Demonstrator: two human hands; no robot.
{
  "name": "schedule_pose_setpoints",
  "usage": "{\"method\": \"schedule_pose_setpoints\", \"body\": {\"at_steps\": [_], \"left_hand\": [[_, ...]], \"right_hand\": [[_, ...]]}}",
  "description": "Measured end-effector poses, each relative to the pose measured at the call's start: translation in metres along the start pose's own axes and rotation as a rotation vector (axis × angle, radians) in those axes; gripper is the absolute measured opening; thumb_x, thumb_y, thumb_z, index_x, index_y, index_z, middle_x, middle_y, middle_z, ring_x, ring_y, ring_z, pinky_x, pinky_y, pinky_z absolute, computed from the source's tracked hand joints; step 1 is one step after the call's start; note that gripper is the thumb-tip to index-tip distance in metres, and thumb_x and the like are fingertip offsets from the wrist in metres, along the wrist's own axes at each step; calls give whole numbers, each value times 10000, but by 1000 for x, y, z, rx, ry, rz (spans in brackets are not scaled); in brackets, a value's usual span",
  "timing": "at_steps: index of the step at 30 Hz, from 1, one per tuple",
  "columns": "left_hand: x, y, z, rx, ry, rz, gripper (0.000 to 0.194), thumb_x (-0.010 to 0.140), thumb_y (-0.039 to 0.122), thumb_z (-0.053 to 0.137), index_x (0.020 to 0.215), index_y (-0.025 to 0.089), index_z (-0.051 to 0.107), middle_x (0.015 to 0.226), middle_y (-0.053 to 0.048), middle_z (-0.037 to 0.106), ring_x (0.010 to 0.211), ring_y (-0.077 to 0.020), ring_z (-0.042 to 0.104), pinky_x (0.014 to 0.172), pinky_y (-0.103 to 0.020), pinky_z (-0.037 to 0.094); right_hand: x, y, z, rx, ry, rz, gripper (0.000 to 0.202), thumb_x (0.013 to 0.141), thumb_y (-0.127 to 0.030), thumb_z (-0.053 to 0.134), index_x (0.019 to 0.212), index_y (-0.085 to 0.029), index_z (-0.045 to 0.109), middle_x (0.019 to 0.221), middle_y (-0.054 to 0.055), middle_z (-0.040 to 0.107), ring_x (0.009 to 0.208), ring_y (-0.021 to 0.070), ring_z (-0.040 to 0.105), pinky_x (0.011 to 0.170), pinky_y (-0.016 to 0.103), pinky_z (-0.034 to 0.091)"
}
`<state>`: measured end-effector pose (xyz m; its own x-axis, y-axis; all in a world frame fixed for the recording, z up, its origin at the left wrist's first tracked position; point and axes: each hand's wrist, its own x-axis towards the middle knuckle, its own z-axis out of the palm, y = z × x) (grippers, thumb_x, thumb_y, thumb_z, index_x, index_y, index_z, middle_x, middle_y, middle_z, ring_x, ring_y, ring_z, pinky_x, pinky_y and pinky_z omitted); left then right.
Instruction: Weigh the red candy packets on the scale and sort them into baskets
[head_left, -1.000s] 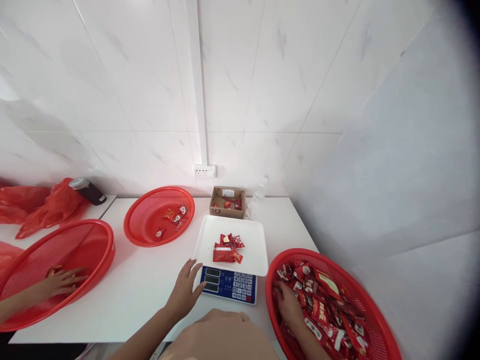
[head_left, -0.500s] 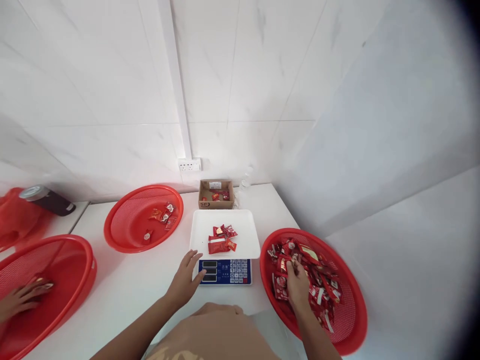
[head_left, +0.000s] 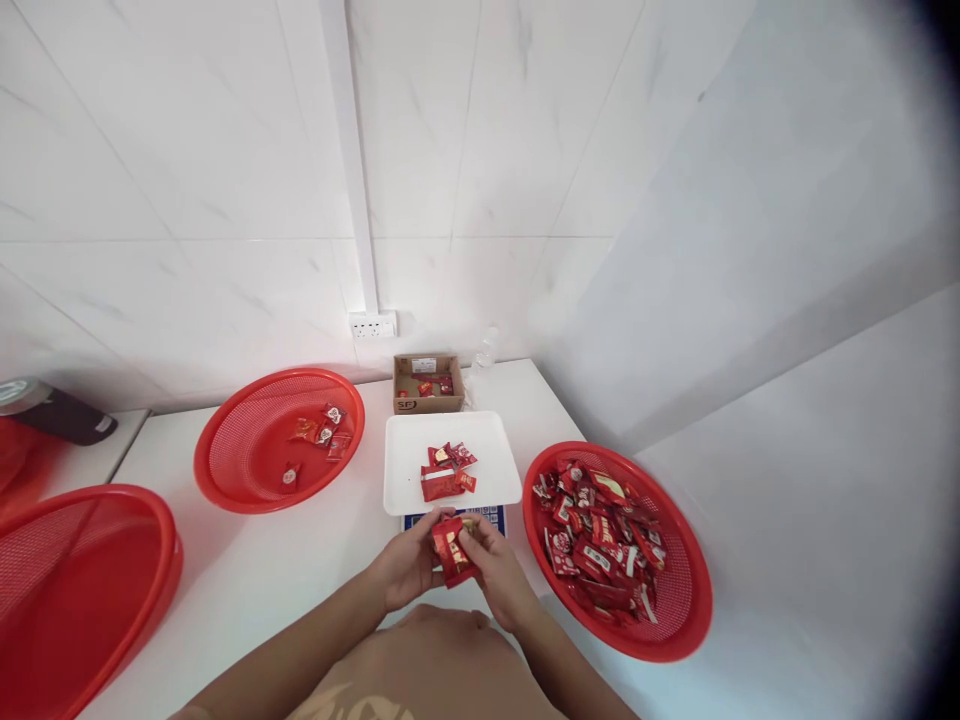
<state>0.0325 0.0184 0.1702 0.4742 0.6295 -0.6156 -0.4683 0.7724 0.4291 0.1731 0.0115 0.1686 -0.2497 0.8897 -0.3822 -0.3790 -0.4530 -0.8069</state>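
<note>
Both of my hands meet in front of the scale. My left hand (head_left: 405, 568) supports a red candy packet (head_left: 452, 553) from its left side. On the packet's right side, my right hand (head_left: 495, 568) pinches it, with a bit of gold wrapper showing at the top. Just beyond them, the white scale tray (head_left: 397, 450) carries several small red packets (head_left: 442, 482). The blue keypad (head_left: 491, 517) below the tray is partly hidden by my hands. To the right is a red basket (head_left: 694, 620) piled with red packets (head_left: 600, 540).
A red basket (head_left: 225, 450) at the left holds several candies. Another red basket (head_left: 82, 600) is at the lower left. Behind the scale stand a small cardboard box (head_left: 427, 404) and a clear plastic item (head_left: 486, 350). A dark bottle (head_left: 67, 412) lies at the far left.
My right hand has left the right basket with a red packet and moved in front of the scale. My left hand has come to meet it. Another person's hand is gone from the lower-left basket.
</note>
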Motion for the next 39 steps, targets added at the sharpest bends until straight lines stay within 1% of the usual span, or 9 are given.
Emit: {"method": "schedule_pose_setpoints", "body": {"at_steps": [5,14,18,21,26,30,33,36,39], "left_hand": [[-6,9,-9,-72,92,6,297,814,430,550,1016,213,551,813,5,627,639,-121,592,646,-282,487],[-7,26,-17,-144,-3,56,399,850,436,495,1126,154,549,1014,-82,670,841,-195,653,781,-356,510],[-5,21,-16,-133,-23,137,293,798,232,604,1066,114,587,978,-97,686,870,-188,655,850,-327,491],[-3,16,-16,-107,22,185,274,734,104,647,1005,116,609,938,-88,695,861,-182,658,861,-319,491],[-3,16,-17,-173,117,154,223,792,162,598,1001,87,613,973,-112,686,889,-185,653,864,-314,499],[-10,18,-16,-188,24,68,392,831,232,562,1216,166,521,1094,-108,650,924,-223,650,862,-419,502],[-13,18,-17,-130,-7,32,541,820,229,579,1332,251,407,1157,-110,619,922,-259,651,827,-507,499],[-11,17,-20,-135,11,16,599,802,195,598,1357,239,379,1163,-130,613,929,-260,650,840,-493,497],[-7,18,-22,-190,23,15,591,800,202,605,1351,222,390,1156,-129,618,954,-248,644,860,-443,499]], "right_hand": [[0,6,12,-170,-29,-42,330,685,-443,704,914,-216,636,875,20,671,848,197,608,792,338,464],[13,-4,14,-82,177,-132,362,668,-415,714,964,-242,600,921,16,670,900,194,600,830,349,467],[17,-1,14,-106,243,-137,405,663,-393,714,1007,-234,572,960,29,658,910,198,593,825,358,473],[18,4,14,-147,274,-160,391,683,-389,692,1008,-223,553,996,38,642,925,196,584,848,359,463],[17,6,13,-224,317,-191,351,717,-386,651,1009,-228,538,1015,42,624,930,198,577,836,351,469],[15,8,12,-339,316,-219,318,725,-363,638,996,-220,551,1006,46,623,926,202,580,817,346,480],[14,9,11,-435,250,-238,270,746,-345,615,975,-214,562,981,41,628,894,195,591,804,347,488],[13,8,8,-516,218,-298,234,808,-360,548,982,-203,563,973,53,634,892,193,597,821,361,484],[11,5,2,-612,249,-451,221,871,-335,467,1021,-204,564,1022,76,620,959,194,580,861,371,467]]}}
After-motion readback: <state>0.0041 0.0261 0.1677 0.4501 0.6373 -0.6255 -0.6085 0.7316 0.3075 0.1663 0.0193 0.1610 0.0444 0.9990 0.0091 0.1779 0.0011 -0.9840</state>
